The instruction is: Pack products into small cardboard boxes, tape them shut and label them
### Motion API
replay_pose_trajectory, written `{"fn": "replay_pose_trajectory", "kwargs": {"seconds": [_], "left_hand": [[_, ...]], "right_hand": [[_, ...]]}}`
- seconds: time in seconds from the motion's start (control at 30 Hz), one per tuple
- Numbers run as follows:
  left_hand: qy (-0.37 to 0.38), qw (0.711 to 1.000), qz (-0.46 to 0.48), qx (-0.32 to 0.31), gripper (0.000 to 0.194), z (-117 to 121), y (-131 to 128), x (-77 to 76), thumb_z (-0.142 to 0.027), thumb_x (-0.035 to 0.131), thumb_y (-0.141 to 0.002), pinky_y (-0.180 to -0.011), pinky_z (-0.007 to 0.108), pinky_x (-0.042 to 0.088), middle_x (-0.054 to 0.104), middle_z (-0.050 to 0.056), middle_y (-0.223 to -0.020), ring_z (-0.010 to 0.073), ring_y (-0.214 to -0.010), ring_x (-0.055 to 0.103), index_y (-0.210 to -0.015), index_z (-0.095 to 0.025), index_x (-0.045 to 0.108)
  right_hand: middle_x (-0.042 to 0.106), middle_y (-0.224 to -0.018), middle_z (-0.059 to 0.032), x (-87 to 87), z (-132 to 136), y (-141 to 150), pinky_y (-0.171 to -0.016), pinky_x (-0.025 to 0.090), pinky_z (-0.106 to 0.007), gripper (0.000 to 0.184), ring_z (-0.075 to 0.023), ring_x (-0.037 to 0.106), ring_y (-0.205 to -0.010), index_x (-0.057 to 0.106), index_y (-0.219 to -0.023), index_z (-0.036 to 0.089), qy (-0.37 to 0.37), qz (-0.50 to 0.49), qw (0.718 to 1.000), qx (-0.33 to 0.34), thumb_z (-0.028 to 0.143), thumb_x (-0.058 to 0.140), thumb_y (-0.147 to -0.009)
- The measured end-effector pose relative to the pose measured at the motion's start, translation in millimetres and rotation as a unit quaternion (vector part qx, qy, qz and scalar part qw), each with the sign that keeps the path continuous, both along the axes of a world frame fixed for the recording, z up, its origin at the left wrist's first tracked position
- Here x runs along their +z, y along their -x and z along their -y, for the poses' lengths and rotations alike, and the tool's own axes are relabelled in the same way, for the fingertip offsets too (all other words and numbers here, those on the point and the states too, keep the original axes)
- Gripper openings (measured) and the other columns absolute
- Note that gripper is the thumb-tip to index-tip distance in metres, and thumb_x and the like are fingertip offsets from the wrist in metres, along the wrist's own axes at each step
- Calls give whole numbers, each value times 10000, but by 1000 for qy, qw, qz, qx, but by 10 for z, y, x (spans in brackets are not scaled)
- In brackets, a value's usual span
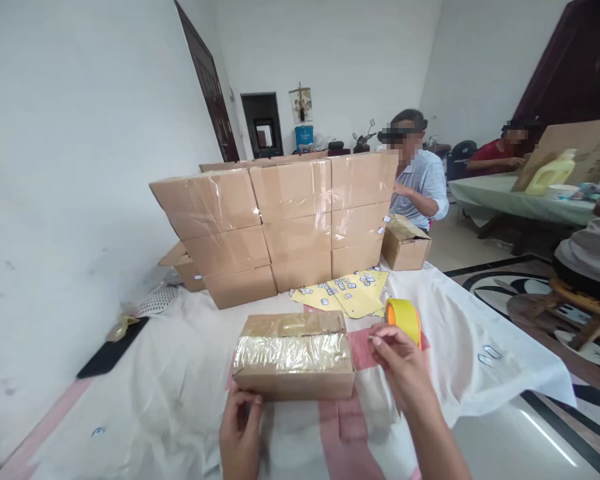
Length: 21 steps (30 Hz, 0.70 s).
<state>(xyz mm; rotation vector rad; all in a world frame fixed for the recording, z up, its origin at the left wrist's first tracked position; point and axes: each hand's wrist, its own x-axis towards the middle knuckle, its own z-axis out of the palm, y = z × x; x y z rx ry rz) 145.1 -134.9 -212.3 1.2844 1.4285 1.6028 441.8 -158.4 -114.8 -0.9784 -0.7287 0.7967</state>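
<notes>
A small cardboard box (293, 355) lies on the white-covered table in front of me, with clear tape across its top. My left hand (240, 437) rests against the box's near left edge, fingers curled on it. My right hand (399, 363) is raised just right of the box, fingers pinched on the end of a strip coming from a yellow roll of tape (404, 318). The roll stands right behind that hand.
A stack of taped cardboard boxes (285, 220) forms a wall at the far side of the table. Yellow sheets with small labels (347, 293) lie before it. One open box (405, 243) sits at right. Other people sit beyond, by a green table (520, 197).
</notes>
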Motion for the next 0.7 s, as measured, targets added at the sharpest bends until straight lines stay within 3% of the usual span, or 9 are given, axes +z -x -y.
{"fn": "replay_pose_trajectory", "kwargs": {"seconds": [0.1,0.2,0.33,0.53,0.7], "left_hand": [[-18,1000,-13,2,443,31,-30,39,-637,754,-735,-832,313,545,685,63,-964,227,-913,652,-699,-214,627],[-30,999,-31,-1,416,44,-52,55,-616,738,-753,-799,314,548,690,66,-953,228,-891,656,-707,-215,637],[-50,998,-40,12,394,12,-51,13,-598,742,-744,-785,335,560,704,77,-966,248,-899,672,-708,-217,650],[-67,997,-32,15,400,-60,-31,-86,-615,777,-679,-790,361,579,716,78,-930,276,-894,689,-651,-235,657],[-97,993,4,67,440,-115,-131,-186,-655,738,-720,-892,380,565,716,92,-1052,299,-1038,672,-639,-236,631]], "right_hand": [[694,-907,-57,-219,59,200,-526,381,-266,345,-122,490,-589,714,-749,208,29,-75,995,57,433,945,-629],[723,-924,-68,-279,96,226,-530,364,-266,375,-112,481,-570,724,-746,195,32,-74,994,75,453,957,-605],[682,-775,-34,-349,133,169,-584,428,-292,370,-166,556,-631,727,-762,215,29,-40,998,46,499,931,-639],[704,-734,-69,-658,31,153,-673,507,-397,384,-279,635,-722,719,-709,239,22,95,994,-47,606,832,-717],[723,-731,-83,-764,-116,174,-665,552,-413,467,-297,676,-715,724,-701,229,30,72,996,-47,686,819,-668]]}}
